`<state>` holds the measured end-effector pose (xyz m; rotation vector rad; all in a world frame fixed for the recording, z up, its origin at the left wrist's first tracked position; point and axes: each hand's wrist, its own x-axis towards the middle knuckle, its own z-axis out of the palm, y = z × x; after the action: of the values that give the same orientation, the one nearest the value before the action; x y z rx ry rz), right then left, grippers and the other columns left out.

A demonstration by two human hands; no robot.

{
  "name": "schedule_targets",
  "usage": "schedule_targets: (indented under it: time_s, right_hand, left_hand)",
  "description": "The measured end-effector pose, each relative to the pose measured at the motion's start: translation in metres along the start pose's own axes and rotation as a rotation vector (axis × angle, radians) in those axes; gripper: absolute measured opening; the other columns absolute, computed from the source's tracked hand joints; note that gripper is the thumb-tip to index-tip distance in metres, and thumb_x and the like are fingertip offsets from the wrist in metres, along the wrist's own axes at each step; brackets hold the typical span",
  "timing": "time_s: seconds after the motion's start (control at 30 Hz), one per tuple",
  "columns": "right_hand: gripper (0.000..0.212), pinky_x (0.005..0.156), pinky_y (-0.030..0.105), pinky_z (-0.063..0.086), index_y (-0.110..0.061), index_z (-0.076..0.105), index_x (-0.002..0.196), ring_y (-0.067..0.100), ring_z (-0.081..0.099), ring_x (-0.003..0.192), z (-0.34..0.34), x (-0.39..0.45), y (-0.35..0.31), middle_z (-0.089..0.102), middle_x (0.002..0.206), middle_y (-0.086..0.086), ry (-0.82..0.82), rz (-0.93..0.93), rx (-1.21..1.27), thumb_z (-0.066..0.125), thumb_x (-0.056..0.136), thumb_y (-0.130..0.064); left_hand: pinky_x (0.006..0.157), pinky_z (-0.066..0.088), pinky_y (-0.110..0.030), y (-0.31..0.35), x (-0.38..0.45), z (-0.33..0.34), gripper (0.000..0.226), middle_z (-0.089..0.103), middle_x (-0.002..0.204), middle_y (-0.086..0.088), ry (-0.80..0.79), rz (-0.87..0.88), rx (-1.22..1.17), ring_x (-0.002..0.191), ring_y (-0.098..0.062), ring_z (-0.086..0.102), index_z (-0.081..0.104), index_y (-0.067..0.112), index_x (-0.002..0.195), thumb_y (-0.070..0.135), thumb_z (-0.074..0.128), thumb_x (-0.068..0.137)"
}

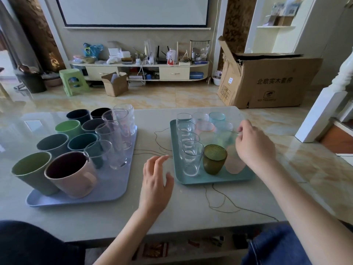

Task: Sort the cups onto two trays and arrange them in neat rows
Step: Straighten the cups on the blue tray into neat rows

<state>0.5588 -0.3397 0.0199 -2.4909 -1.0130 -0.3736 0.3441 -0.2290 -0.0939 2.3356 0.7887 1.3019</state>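
Observation:
A lavender tray (118,188) on the left carries several opaque mugs, with a pink mug (74,176) nearest me, and a row of tall clear glasses (114,138) along its right side. On the right, a teal tray (210,181) has a row of short clear glasses (191,159) on its left side, a dark green glass (214,159), a pink glass (234,163) and paler tinted glasses behind. My right hand (254,146) is over this tray and pinches the rim of a pale green glass (224,139). Between the trays hovers my left hand (155,186), fingers relaxed, holding nothing.
A thin cord (219,199) loops over the pale tabletop (191,217) between and in front of the trays. My knees are at the table's near edge. Beyond the table lie a tiled floor, a large cardboard box (267,81) and a low cabinet (139,72).

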Motion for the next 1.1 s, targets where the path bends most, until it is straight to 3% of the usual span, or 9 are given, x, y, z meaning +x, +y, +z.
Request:
schedule_targets:
  time_s: [0.13, 0.37, 0.5, 0.6, 0.73, 0.83, 0.9, 1.0, 1.1]
  right_hand:
    - [0.008, 0.048, 0.031, 0.045, -0.019, 0.048, 0.095, 0.015, 0.054, 0.055, 0.007, -0.034, -0.074, 0.056, 0.070, -0.004, -0.109, -0.288, 0.419, 0.046, 0.092, -0.012]
    - [0.006, 0.066, 0.033, 0.047, -0.016, 0.052, 0.093, 0.028, 0.060, 0.077, 0.100, -0.063, -0.166, 0.061, 0.082, 0.007, -0.565, -0.266, 0.379, 0.047, 0.092, -0.019]
    - [0.019, 0.068, 0.034, 0.044, -0.014, 0.048, 0.079, 0.026, 0.058, 0.081, 0.150, -0.071, -0.205, 0.062, 0.090, 0.016, -0.722, -0.173, 0.361, 0.047, 0.094, -0.027]
    - [0.029, 0.071, 0.032, 0.043, -0.014, 0.056, 0.077, 0.021, 0.059, 0.085, 0.177, -0.068, -0.227, 0.067, 0.094, 0.012, -0.754, -0.155, 0.355, 0.048, 0.094, -0.037]
    - [0.036, 0.081, 0.036, 0.051, -0.012, 0.064, 0.102, 0.030, 0.065, 0.097, 0.192, -0.056, -0.233, 0.068, 0.106, 0.016, -0.761, -0.123, 0.219, 0.046, 0.093, -0.042]
    - [0.032, 0.074, 0.033, 0.052, -0.017, 0.062, 0.090, 0.028, 0.067, 0.086, 0.196, -0.053, -0.232, 0.070, 0.095, 0.012, -0.765, -0.125, 0.183, 0.045, 0.091, -0.044]
    - [0.032, 0.070, 0.031, 0.051, -0.018, 0.058, 0.085, 0.028, 0.067, 0.082, 0.196, -0.053, -0.233, 0.069, 0.090, 0.011, -0.746, -0.115, 0.168, 0.043, 0.091, -0.045]
    - [0.033, 0.072, 0.034, 0.053, -0.016, 0.060, 0.084, 0.026, 0.067, 0.080, 0.196, -0.050, -0.233, 0.070, 0.089, 0.010, -0.759, -0.106, 0.196, 0.044, 0.090, -0.045]
    - [0.035, 0.081, 0.037, 0.053, -0.015, 0.064, 0.090, 0.023, 0.067, 0.086, 0.193, -0.046, -0.224, 0.071, 0.092, 0.007, -0.774, -0.112, 0.225, 0.044, 0.089, -0.044]
  left_hand:
    - [0.072, 0.052, -0.039, -0.018, 0.028, -0.071, 0.018, 0.058, 0.096, -0.007, 0.049, 0.008, 0.114, 0.086, -0.027, 0.059, 0.062, 0.005, 0.094, -0.004, 0.056, 0.080]
    - [0.059, 0.041, -0.025, -0.078, 0.078, -0.214, 0.017, 0.060, 0.089, -0.015, 0.460, 0.058, 0.283, 0.073, -0.018, 0.054, 0.057, 0.001, 0.092, 0.000, 0.043, 0.082]
    - [0.068, 0.035, -0.023, -0.159, 0.065, -0.279, 0.030, 0.056, 0.101, -0.020, 0.667, -0.352, 0.348, 0.081, -0.023, 0.050, 0.053, 0.002, 0.099, -0.007, 0.040, 0.074]
    - [0.068, 0.047, -0.038, -0.231, 0.035, -0.299, 0.036, 0.059, 0.110, -0.025, 0.310, -0.769, 0.179, 0.082, -0.036, 0.057, 0.062, 0.004, 0.106, -0.011, 0.042, 0.080]
    - [0.051, 0.045, -0.024, -0.268, 0.018, -0.277, 0.019, 0.065, 0.080, -0.011, -0.296, -0.929, -0.029, 0.068, -0.021, 0.058, 0.068, 0.013, 0.078, 0.004, 0.055, 0.088]
    - [0.046, 0.040, -0.021, -0.274, 0.028, -0.261, 0.020, 0.056, 0.053, -0.001, -0.405, -0.890, 0.027, 0.052, -0.017, 0.049, 0.060, 0.016, 0.054, 0.010, 0.060, 0.073]
    - [0.047, 0.041, -0.023, -0.275, 0.031, -0.258, 0.008, 0.057, 0.055, -0.001, -0.434, -0.838, 0.028, 0.054, -0.017, 0.048, 0.062, 0.015, 0.061, 0.020, 0.058, 0.058]
    - [0.066, 0.050, -0.036, -0.279, 0.030, -0.258, 0.028, 0.069, 0.075, -0.011, -0.418, -0.775, 0.008, 0.070, -0.021, 0.055, 0.069, 0.009, 0.077, 0.023, 0.062, 0.054]
    - [0.067, 0.044, -0.030, -0.272, 0.030, -0.256, 0.025, 0.062, 0.067, -0.007, -0.468, -0.750, -0.010, 0.067, -0.016, 0.048, 0.067, 0.001, 0.072, 0.021, 0.067, 0.057]
